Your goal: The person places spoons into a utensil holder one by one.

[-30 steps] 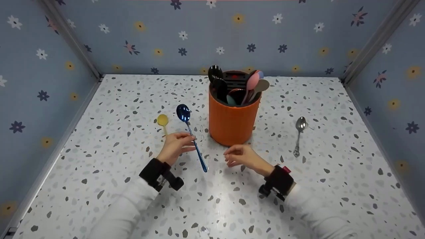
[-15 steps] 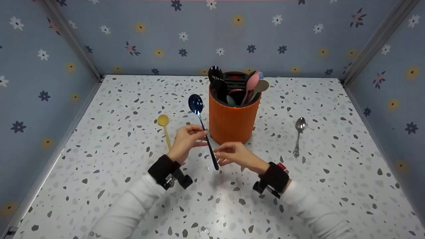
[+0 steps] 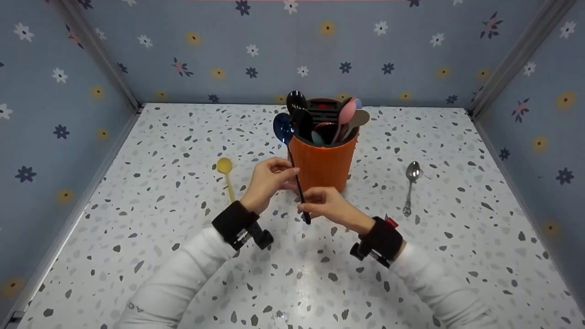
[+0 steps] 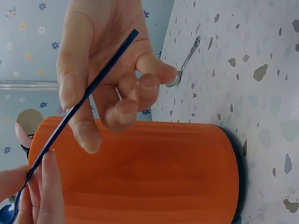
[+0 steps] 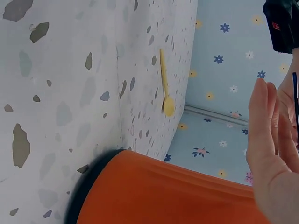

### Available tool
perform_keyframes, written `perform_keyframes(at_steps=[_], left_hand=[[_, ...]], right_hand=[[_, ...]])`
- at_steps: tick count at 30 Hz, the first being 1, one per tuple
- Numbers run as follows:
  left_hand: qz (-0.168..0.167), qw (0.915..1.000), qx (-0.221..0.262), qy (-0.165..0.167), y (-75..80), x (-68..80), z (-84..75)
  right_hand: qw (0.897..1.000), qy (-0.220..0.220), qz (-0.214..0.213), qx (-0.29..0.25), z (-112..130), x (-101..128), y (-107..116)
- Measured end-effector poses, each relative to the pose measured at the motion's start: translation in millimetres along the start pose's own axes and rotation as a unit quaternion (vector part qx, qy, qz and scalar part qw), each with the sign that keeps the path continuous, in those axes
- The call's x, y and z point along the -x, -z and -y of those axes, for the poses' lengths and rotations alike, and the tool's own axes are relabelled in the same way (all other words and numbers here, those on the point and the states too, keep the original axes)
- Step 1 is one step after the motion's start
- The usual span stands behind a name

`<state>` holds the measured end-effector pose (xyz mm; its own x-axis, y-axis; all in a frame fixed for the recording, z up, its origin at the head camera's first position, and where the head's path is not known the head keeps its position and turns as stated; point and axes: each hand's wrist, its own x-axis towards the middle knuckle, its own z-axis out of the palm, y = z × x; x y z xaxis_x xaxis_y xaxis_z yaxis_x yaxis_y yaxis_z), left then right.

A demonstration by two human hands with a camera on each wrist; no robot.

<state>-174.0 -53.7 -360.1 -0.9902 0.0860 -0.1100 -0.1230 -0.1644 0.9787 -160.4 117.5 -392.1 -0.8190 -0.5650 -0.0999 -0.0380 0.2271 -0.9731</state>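
My left hand pinches a shiny blue long-handled spoon partway along its handle. The spoon is held tilted, bowl up, before the left rim of the orange utensil holder. Near the lower end of the handle is my right hand. In the left wrist view, the spoon's handle passes between the thumb and index finger of the right hand, whose fingers are loosely bent and spread. Firm contact there is not clear. The left hand's fingertips grip nearer the bowl.
Black, pink, blue and tan utensils stand in the holder. A yellow spoon lies left on the speckled table, and a silver spoon lies right. Flower-patterned panels enclose the back and sides.
My left hand has carried the blue spoon right and up toward the holder. The right hand has shifted slightly left and up, and the handle is now between its thumb and index finger.
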Motion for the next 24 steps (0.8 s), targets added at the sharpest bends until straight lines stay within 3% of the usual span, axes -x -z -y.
perform_keyframes(at_steps=[9, 17, 24], left_hand=[[0.024, 0.9973, -0.033, -0.062, -13.4, 0.6, -18.1], [0.025, 0.9965, -0.048, -0.063, -21.5, -3.7, -36.2], [0.030, 0.9949, -0.040, -0.088, -25.3, -6.0, -51.9]], right_hand=[[0.998, 0.035, -0.048, 0.033, 34, 10, 7], [0.994, 0.047, -0.077, 0.058, 51, 9, 12], [0.989, 0.068, -0.098, 0.090, 56, 1, 21]])
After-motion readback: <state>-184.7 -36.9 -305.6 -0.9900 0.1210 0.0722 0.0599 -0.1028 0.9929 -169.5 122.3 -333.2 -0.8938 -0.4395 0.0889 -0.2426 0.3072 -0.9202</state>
